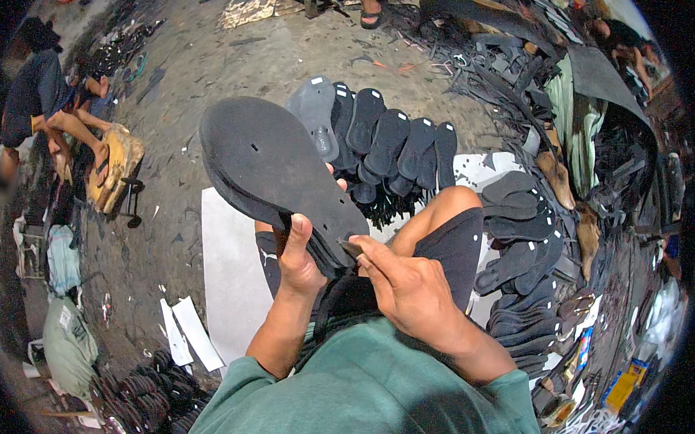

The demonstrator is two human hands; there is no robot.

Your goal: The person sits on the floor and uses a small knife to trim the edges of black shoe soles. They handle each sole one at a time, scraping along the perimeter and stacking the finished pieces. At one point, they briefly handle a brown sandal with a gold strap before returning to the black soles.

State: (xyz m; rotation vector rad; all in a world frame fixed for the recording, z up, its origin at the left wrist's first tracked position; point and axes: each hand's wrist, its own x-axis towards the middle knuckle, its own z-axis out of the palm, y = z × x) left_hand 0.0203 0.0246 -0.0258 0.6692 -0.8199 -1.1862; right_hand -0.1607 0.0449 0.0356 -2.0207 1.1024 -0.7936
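Observation:
A thick black sandal sole [260, 153] with small slots in it is tilted up over my lap, and its layered edge looks like more than one sole stacked together. My left hand [302, 258] is closed round its narrower end, thumb on the near edge and fingertips showing past the far edge. Pinched in my right hand [411, 287] is a small flat blade-like piece [350, 247], its tip against the sole's top near the narrow end. Most of that piece is hidden by my fingers.
Beyond my knees stand several dark soles [387, 140] with white labels, one of them grey [313, 121]. More soles [523, 234] lie in piles to the right, near rubber scraps [497, 68]. White sheet [227, 266] lies under me. Another person [43, 99] sits at the left.

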